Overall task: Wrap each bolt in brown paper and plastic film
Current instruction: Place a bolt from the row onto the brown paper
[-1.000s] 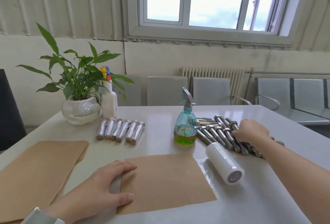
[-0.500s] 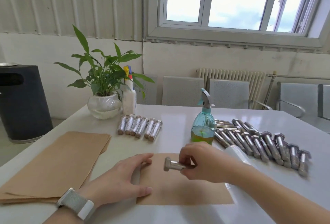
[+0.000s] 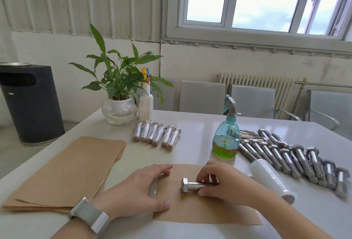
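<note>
Right hand (image 3: pixel 221 183) gripping bolt (image 3: pixel 192 185) on brown paper (image 3: pixel 190 214) | left hand (image 3: pixel 137 191) lying flat, pinning the sheet | risk: bolt rolling askew if released.

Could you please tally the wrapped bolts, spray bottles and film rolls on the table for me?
Wrapped bolts: 6
Spray bottles: 2, the teal one and the white one
Film rolls: 1
Total: 9
</note>
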